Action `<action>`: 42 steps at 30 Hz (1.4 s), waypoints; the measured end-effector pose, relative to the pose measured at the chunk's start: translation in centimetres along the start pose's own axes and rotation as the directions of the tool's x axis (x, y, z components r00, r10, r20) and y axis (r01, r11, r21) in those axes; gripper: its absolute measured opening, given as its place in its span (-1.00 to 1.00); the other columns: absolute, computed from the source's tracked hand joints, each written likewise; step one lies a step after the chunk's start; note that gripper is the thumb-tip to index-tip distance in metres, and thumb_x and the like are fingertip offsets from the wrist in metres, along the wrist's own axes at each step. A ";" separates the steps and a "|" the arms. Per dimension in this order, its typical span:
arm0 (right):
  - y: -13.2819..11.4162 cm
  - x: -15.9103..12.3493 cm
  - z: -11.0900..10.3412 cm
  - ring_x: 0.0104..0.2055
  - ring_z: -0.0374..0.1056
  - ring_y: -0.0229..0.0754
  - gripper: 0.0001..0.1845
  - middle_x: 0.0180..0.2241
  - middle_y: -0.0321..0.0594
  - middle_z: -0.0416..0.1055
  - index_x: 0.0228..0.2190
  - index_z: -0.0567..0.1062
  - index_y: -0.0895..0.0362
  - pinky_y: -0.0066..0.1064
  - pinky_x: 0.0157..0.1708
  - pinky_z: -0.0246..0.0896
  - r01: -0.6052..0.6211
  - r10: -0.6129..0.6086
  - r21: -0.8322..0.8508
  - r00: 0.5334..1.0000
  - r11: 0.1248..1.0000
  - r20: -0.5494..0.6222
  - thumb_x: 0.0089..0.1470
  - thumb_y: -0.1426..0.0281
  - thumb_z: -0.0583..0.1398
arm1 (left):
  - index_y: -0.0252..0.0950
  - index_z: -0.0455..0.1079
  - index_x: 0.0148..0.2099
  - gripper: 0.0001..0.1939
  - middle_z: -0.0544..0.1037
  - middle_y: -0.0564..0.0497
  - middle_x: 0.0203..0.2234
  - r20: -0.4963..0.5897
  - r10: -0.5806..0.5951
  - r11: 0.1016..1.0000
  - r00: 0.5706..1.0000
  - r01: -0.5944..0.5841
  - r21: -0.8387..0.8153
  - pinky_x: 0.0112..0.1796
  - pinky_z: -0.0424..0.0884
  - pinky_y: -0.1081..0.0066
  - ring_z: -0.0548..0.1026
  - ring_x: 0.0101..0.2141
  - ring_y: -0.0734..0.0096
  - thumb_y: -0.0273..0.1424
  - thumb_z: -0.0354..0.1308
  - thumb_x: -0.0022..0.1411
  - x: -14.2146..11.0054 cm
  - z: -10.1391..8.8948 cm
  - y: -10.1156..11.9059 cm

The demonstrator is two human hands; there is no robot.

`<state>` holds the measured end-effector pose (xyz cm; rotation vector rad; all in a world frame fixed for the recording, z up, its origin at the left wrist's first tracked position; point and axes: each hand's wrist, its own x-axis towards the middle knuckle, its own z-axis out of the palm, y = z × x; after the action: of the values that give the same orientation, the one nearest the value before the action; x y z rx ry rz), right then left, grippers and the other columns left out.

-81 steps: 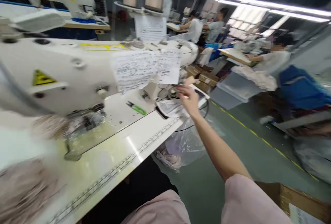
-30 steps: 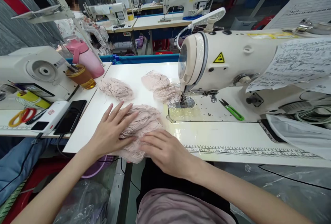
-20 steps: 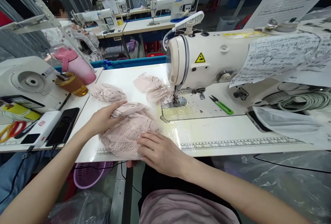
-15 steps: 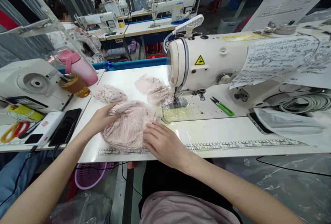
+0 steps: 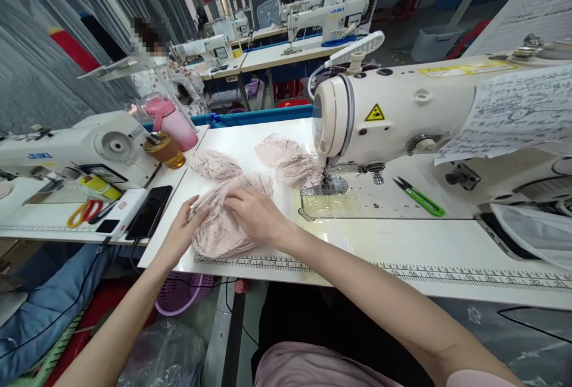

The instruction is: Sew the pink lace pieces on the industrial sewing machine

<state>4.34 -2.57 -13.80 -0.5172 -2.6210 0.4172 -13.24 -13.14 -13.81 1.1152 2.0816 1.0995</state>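
A bundle of pale pink lace pieces [image 5: 223,229] lies near the front edge of the white sewing table [image 5: 402,244]. My left hand [image 5: 185,233] grips the bundle's left side, fingers curled on the lace. My right hand [image 5: 254,211] presses on its top right, fingers bent into the fabric. Two more pink lace piles lie behind: one [image 5: 217,165] to the left, one [image 5: 290,161] by the needle of the white sewing machine [image 5: 402,116].
Green thread snips [image 5: 420,196] lie on the machine bed. A paper sheet [image 5: 513,113] hangs on the machine arm. On the left table stand a pink bottle [image 5: 174,125], an amber cup [image 5: 164,150], a black phone [image 5: 149,211] and another machine [image 5: 89,146]. A person sits behind.
My right hand came back from the machine's far right end to the lace. Both hands slid from lying flat to gathering the bundle, right hand now on its top.
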 end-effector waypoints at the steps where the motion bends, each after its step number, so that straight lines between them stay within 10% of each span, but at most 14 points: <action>1: 0.2 0.3 0.2 0.05 0.33 -0.06 -0.68 0.01 -0.04 0.42 -0.05 0.47 0.24 -0.19 0.04 0.33 0.024 -0.024 0.010 0.999 1.000 -0.023 0.24 0.56 0.02 | -0.28 0.20 0.23 -0.31 0.37 -0.22 0.15 -0.073 0.068 0.996 0.995 -0.064 0.060 0.12 0.28 0.04 0.37 0.12 0.03 0.01 0.14 0.18 -0.5 -0.1 0.4; 4: 0.5 0.9 0.8 0.12 0.27 -0.03 -0.64 0.10 0.00 0.36 0.04 0.40 0.25 -0.14 0.13 0.25 0.068 -0.067 0.019 0.996 0.997 -0.054 0.25 0.51 0.03 | -0.25 0.31 0.08 -0.62 0.47 -0.13 0.00 -0.081 0.491 0.827 0.868 -0.435 0.355 0.05 0.34 0.18 0.42 0.03 0.18 -0.18 0.10 0.29 -2.4 0.1 2.1; 8: 1.2 1.0 1.8 0.22 0.20 -0.04 -0.52 0.16 -0.02 0.32 0.14 0.29 0.23 -0.09 0.26 0.09 0.067 -0.066 0.060 0.998 0.996 -0.015 0.18 0.46 0.11 | -0.25 0.40 -0.17 -0.84 0.56 -0.04 -0.20 0.374 0.698 0.407 0.610 -0.768 0.494 -0.09 0.42 0.31 0.51 -0.14 0.31 -0.38 -0.01 0.37 -3.2 1.3 3.3; 13: 2.0 0.3 2.5 0.33 0.03 0.04 -0.44 0.26 -0.05 0.21 0.21 0.24 0.19 0.00 0.34 -0.13 -0.025 0.022 0.067 0.998 0.997 0.052 0.22 0.30 0.10 | -0.35 0.36 0.08 -0.60 0.46 -0.24 0.08 0.360 0.644 0.300 0.674 -0.656 0.693 0.08 0.33 0.04 0.37 0.12 -0.01 -0.21 0.03 0.32 -0.9 1.2 0.8; 19: 2.4 -0.1 3.0 0.34 0.01 0.09 -0.33 0.31 -0.04 0.10 0.26 0.18 0.05 0.05 0.33 -0.15 -0.151 0.136 0.089 0.978 0.984 0.158 0.23 0.03 0.05 | -0.23 -0.17 0.42 -0.15 0.10 -0.22 0.34 0.388 0.421 0.625 0.820 -0.573 0.531 0.19 0.22 0.04 0.19 0.27 0.02 0.03 0.02 0.27 0.9 -0.3 -3.9; 27: 3.7 -0.5 1.8 0.43 -0.28 0.18 0.14 0.39 -0.05 -0.15 0.34 -0.02 0.10 0.09 0.38 -0.36 -0.196 0.133 0.160 0.932 0.967 0.337 -0.06 -0.27 0.15 | -0.29 -0.39 0.44 0.14 -0.07 -0.28 0.38 0.496 0.302 0.663 0.814 -0.553 0.504 0.31 -0.17 -0.10 -0.05 0.36 -0.01 0.04 0.22 0.09 1.0 -1.8 -5.3; 32: 4.7 -1.7 1.0 0.44 -0.53 0.21 0.23 0.42 -0.15 -0.41 0.36 -0.14 -0.01 0.14 0.38 -0.53 -0.228 0.151 0.131 0.890 0.965 0.429 -0.14 -0.36 0.10 | -0.28 -0.21 0.43 0.09 0.02 -0.24 0.37 0.482 0.232 0.676 0.845 -0.496 0.544 0.29 -0.05 -0.10 -0.02 0.35 -0.05 0.09 0.22 0.07 0.8 -4.4 -5.1; 35: 4.5 -1.6 0.7 0.44 -0.53 0.19 0.22 0.42 -0.13 -0.38 0.36 -0.12 -0.01 0.12 0.38 -0.56 -0.224 0.156 0.111 0.888 0.968 0.433 -0.15 -0.34 0.13 | -0.28 -0.08 0.40 -0.13 0.16 -0.24 0.32 0.277 0.351 0.700 0.894 -0.447 0.557 0.23 0.15 -0.10 0.15 0.29 -0.05 0.03 0.11 0.22 -1.0 -4.5 -2.7; 38: 3.8 -1.2 0.2 0.44 -0.39 0.15 0.04 0.40 -0.05 -0.21 0.33 0.03 0.05 0.14 0.38 -0.51 -0.181 0.144 0.082 0.931 0.980 0.336 0.00 -0.23 0.14 | -0.14 0.17 0.26 -0.56 0.39 -0.06 0.18 0.236 0.613 0.616 0.754 -0.643 0.456 0.19 0.30 0.16 0.33 0.19 0.24 -0.25 0.01 0.38 -4.1 -1.3 0.6; 42: 3.1 -1.0 0.2 0.33 0.07 -0.03 -0.49 0.25 -0.03 0.22 0.16 0.35 0.17 -0.01 0.33 -0.03 -0.184 0.172 0.167 0.982 0.969 0.084 0.32 0.19 -0.05 | -0.30 0.12 0.26 -0.52 0.35 -0.16 0.20 0.326 0.728 0.489 0.603 -0.790 0.371 0.14 0.38 0.25 0.29 0.22 0.31 -0.62 -0.16 0.33 -6.4 4.3 1.8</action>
<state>5.95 -0.31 -15.44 -0.6927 -2.5805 0.7264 -5.94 -16.20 -14.11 2.4778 1.7818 0.7894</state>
